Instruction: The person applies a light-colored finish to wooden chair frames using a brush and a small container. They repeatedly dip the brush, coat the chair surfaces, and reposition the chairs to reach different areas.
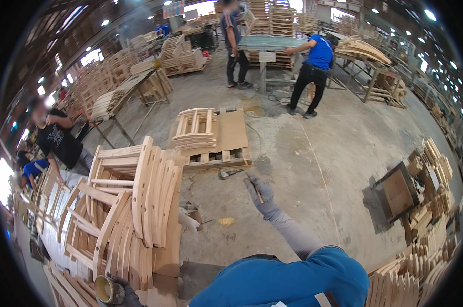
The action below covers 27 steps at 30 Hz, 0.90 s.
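Observation:
My right hand, in a grey glove, is held out over the floor with its fingers closed around a slim wooden stick. What sits at the stick's far end is too small to tell. At the lower left, my left hand, in a dark grey glove, grips a round cup with a yellowish inside. That cup is beside the near end of a large stack of curved wooden frames with rungs and holes in their side pieces.
Beyond the stack, a pallet covered with cardboard bears more wooden frames. A dark tool lies on the floor nearby. Curved wood pieces fill the lower right. Several people work around, including one in blue at a bench.

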Available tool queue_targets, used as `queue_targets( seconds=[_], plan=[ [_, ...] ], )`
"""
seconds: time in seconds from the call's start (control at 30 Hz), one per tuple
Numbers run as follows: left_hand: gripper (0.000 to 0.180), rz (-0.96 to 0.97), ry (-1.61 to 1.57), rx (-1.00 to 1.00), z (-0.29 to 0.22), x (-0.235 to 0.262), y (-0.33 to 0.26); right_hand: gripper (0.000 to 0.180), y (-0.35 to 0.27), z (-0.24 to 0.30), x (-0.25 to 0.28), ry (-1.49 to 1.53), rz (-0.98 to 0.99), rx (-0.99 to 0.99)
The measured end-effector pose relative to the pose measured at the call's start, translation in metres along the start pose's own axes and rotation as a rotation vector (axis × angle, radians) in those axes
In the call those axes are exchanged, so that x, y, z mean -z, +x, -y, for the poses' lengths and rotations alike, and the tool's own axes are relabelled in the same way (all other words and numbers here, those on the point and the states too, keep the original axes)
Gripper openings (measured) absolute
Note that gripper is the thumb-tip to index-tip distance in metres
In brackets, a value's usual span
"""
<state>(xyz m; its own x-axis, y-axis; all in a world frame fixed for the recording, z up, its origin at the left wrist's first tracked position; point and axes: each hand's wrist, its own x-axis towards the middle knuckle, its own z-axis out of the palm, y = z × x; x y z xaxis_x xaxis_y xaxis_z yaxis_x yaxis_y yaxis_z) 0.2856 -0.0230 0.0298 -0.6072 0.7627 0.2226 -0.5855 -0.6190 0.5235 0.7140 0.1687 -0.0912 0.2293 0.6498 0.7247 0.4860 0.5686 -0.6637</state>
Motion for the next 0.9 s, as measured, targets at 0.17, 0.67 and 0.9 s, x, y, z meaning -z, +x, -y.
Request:
queue_targets(
  seconds=[0.17, 0.67, 0.9],
  plan=[
    [0.046, 0.005, -0.025, -0.028, -0.009, 0.001, -0.012, 0.017, 0.008, 0.010, -0.003, 0.150, -0.044, -0.123],
    [0.041, -0.141, -0.137, -0.044, -0.010, -0.033, -0.039, 0.014, 0.011, 0.021, -0.003, -0.064, 0.074, -0.200],
    [0.046, 0.080, -0.239, 0.065, -0.007, -0.052, -0.042, 0.012, 0.008, 0.018, -0.001, -0.023, 0.094, -0.178]
  ],
)
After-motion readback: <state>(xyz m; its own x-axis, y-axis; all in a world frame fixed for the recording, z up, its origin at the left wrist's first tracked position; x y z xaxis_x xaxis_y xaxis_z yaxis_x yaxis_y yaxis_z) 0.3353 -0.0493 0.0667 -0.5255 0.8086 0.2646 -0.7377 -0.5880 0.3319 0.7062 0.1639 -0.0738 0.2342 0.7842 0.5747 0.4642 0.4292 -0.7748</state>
